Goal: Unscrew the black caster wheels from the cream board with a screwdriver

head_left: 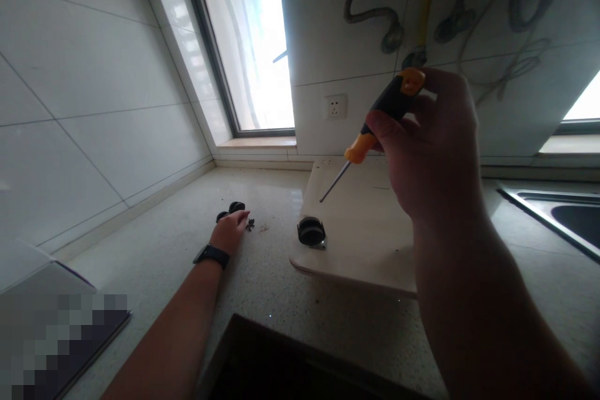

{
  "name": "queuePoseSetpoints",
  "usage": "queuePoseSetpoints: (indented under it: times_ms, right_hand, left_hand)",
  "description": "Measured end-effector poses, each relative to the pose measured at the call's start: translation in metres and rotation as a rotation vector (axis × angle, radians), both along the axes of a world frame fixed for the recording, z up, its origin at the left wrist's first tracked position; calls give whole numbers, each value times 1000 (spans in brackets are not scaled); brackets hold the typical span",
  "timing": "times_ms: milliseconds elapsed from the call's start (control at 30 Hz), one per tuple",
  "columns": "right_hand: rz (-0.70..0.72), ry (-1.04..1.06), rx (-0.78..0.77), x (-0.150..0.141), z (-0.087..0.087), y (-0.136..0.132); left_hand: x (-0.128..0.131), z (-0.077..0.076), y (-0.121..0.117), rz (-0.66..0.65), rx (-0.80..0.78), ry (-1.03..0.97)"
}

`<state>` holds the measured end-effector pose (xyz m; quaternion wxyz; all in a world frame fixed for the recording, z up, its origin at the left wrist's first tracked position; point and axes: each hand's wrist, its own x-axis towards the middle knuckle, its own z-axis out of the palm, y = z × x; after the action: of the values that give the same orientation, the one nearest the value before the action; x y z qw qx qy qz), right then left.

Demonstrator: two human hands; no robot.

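Observation:
My right hand (pixel 435 144) grips a screwdriver (pixel 387 106) with a black and orange handle; its metal shaft points down to the left. The tip hangs above a pale board (pixel 360 250) lying on the counter. A black caster wheel (pixel 311 231) stands on the board's left front corner, wheel side up. Further left, my left hand (pixel 229 229), with a dark watch on the wrist, rests low over the counter, fingers drawn together. Beside its fingertips lies a small pile of dark screws (pixel 250 224). More black casters (pixel 237 206) sit just behind this hand, partly covered by it.
A dark opening (pixel 281 362) cuts into the counter's front. At the right is a metal sink (pixel 562 203). A flat box-like item (pixel 56 331), partly pixelated, lies at lower left. Behind are a tiled wall, a socket (pixel 335 107), a window (pixel 253 44) and hoses (pixel 375 12).

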<state>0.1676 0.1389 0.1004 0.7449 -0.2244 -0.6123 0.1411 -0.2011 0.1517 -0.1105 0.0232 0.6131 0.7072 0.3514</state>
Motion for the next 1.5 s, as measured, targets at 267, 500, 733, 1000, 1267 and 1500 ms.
queuePoseSetpoints:
  times_ms: [267,500,733,1000,1267,1500]
  right_hand:
    - [2,22,13,0,2,-6]
    - [-87,-46,86,5,6,-16]
    - [-111,-57,104,7,7,-19]
    - [-179,-91,122,11,6,-16]
    - [-205,-107,124,10,6,-15]
    - [-180,-121,124,10,5,-13]
  left_hand:
    - [41,35,-7,-58,170,-126]
    - [117,75,-40,-719,128,-173]
    - [134,80,-49,-755,-26,-160]
    - [103,85,-43,-691,15,-326]
    - [30,73,-26,-193,-28,-361]
    - [-19,66,-28,20,-262,-256]
